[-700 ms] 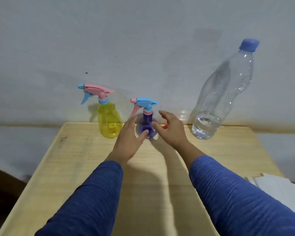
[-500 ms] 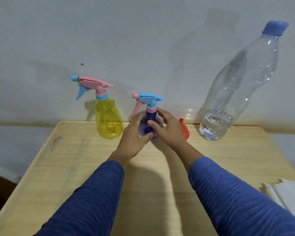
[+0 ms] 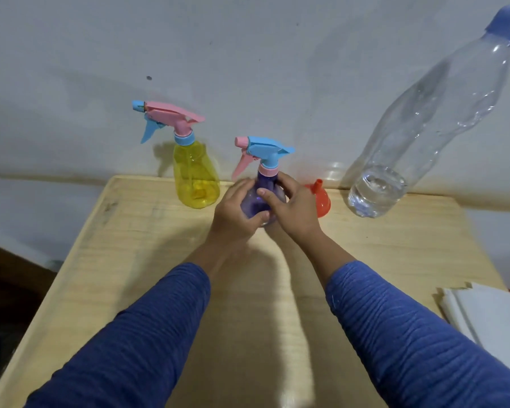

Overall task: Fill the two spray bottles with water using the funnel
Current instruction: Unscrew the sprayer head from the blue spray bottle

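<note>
A purple spray bottle (image 3: 258,200) with a blue and pink trigger head stands at the far middle of the wooden table (image 3: 136,260). My left hand (image 3: 236,213) wraps its left side and my right hand (image 3: 292,207) wraps its right side, thumb across the front. To its left a yellow spray bottle (image 3: 195,175) with a pink and blue head stands alone by the wall. A red funnel (image 3: 321,200) lies mouth down just behind my right hand. At the far right a tall clear water bottle (image 3: 424,122) with a blue cap holds a little water.
A grey wall runs right behind the table's far edge. A stack of white paper (image 3: 489,316) lies at the right edge near me. A dark floor drops off beyond the table's left edge.
Both hands reached forward and closed around the purple spray bottle. The view moved closer, and the red funnel came into sight behind my right hand.
</note>
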